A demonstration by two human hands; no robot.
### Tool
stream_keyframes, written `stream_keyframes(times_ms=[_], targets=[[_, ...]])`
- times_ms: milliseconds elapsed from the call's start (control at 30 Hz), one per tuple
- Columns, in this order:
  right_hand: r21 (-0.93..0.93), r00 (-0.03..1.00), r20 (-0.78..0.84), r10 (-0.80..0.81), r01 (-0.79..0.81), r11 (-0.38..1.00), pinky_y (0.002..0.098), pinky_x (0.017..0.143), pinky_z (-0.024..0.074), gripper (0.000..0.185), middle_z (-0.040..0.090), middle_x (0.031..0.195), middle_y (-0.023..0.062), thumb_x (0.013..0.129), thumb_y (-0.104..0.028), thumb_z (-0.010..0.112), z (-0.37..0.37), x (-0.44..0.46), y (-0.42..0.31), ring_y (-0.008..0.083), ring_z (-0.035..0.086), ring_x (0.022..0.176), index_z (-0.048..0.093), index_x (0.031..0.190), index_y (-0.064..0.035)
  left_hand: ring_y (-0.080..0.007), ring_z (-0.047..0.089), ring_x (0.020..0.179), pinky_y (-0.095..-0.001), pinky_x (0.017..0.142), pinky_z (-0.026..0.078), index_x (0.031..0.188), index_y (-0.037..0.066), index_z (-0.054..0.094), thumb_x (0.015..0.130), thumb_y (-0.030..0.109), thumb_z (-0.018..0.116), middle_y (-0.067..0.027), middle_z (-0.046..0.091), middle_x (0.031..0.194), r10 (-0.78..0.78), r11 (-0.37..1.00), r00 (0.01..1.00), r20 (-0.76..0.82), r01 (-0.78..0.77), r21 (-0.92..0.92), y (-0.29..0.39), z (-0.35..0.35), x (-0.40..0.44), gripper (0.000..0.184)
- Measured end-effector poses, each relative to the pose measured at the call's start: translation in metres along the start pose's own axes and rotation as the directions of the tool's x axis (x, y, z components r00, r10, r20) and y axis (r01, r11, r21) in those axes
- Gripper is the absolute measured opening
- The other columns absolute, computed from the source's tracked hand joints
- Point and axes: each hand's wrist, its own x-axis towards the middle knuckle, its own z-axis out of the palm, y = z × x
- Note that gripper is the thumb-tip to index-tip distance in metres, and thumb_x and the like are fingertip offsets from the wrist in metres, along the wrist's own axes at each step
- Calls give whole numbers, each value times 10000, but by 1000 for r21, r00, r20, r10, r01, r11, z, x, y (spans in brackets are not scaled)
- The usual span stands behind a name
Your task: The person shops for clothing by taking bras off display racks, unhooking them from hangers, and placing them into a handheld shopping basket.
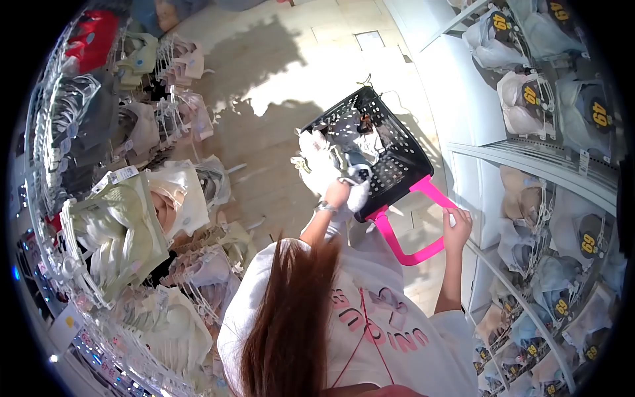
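A black perforated basket (397, 142) with a pink handle (423, 253) stands in front of my body, white and grey garments inside it. My right hand (458, 223) is closed on the upper right part of the pink handle. At the basket's near left side, my left hand (337, 193) is closed around a bundle of white garments (321, 162), which hangs over the basket's left edge. Part of the bundle is in bright light, so its single pieces are hard to tell apart.
On the left, a long rack holds hanging bras (116, 231) and a red garment (92, 40). White shelving (463, 99) on the right carries more bras with round price tags (531, 94). Pale floor (264, 145) with shadows lies between them.
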Motion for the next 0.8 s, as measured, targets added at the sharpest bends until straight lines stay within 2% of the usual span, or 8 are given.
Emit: stream_keyframes(times_ms=[100,133,267,367,467,567,667,800], targets=[[-8,1000,-5,1,-1,1000,358,784,409,72,655,832,27,787,-166,669,2,-1,4,232,568,846,651,787,-96,-402,579,1022,-429,889,444,1098,-9,605,894,309,438,-269,613,1062,-156,969,974,163,119,218,36,13,22,413],[0,1000,4,10,-10,1000,358,783,412,79,655,829,30,782,-170,674,1,0,3,235,571,839,654,787,-94,-407,570,1046,-421,907,439,1156,-46,557,855,399,504,-298,594,1089,-48,990,971,233,15,142,19,27,45,540],[-15,999,-42,2,-3,1000,360,774,411,75,652,825,37,782,-160,673,7,-1,9,241,571,831,657,794,-88,-388,573,1064,-407,922,438,1313,-26,410,802,474,552,-288,580,1141,-132,966,989,72,112,233,-36,72,92,730],[12,999,-28,16,-15,1000,360,776,411,71,651,822,40,786,-150,669,4,0,4,246,570,826,650,784,-82,-368,594,1025,-423,871,456,1118,19,600,869,398,473,-234,636,1051,-99,994,994,34,97,49,-55,69,99,470],[20,999,-39,9,-8,1000,359,772,412,71,652,823,41,786,-142,668,3,1,1,251,569,817,641,775,-77,-346,633,927,-399,801,483,1031,52,661,932,309,379,-189,672,951,-15,984,994,107,-4,176,-57,61,91,394],[36,999,-51,1,1,999,359,773,410,80,650,827,43,788,-152,666,2,1,1,248,569,826,636,781,-77,-285,648,895,-372,797,487,1084,44,646,950,302,407,-136,685,962,171,982,983,69,-164,-88,-48,53,66,377],[-33,999,-42,-14,13,999,377,795,405,97,647,823,40,795,-181,659,5,-3,7,248,567,855,642,792,-85,-199,621,926,-353,817,482,1126,30,627,958,302,448,-73,665,1022,82,748,958,276,124,-652,52,-8,-22,366],[-77,1000,4,-19,19,997,390,851,396,133,643,901,40,803,-228,654,6,-4,9,248,565,896,655,849,-103,-172,581,1016,-313,909,462,1267,24,493,969,360,432,-89,594,1158,267,671,932,243,1,-742,65,-28,-68,454]])
